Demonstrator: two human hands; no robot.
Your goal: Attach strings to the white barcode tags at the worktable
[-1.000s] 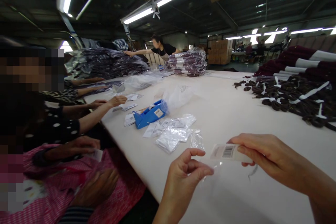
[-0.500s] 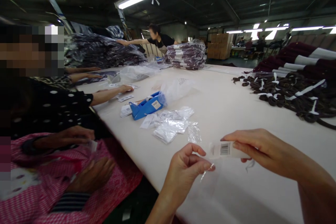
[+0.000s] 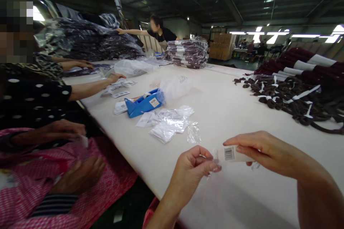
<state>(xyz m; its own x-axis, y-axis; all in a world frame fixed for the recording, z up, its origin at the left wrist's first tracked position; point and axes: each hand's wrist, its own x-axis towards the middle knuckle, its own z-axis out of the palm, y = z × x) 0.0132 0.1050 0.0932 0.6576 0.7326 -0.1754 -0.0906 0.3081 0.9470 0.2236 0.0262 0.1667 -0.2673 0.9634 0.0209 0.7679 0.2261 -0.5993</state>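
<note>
Between thumb and fingers, my right hand (image 3: 259, 154) pinches a white tag with a barcode (image 3: 229, 153). A thin string hangs below it. My left hand (image 3: 197, 166) is closed in a pinch on a small clear plastic bag (image 3: 215, 171), which is hard to make out against the table. The tag's left end meets the bag at my left fingertips; whether it is inside the bag I cannot tell. Just beyond my hands, a clear plastic bag (image 3: 194, 132) lies flat, beside a pile of bagged tags (image 3: 168, 125).
A blue tape dispenser (image 3: 145, 105) stands on the white table (image 3: 215, 103). Brown tied cords (image 3: 279, 96) and maroon bundles (image 3: 301, 62) lie at right. Wrapped garments (image 3: 186, 53) are stacked at the back. Co-workers' hands (image 3: 80, 175) are busy along the left edge.
My left hand's fingertips have come up to the tag's left end. The view has shifted slightly, and a co-worker's hand at left has moved back over the tags.
</note>
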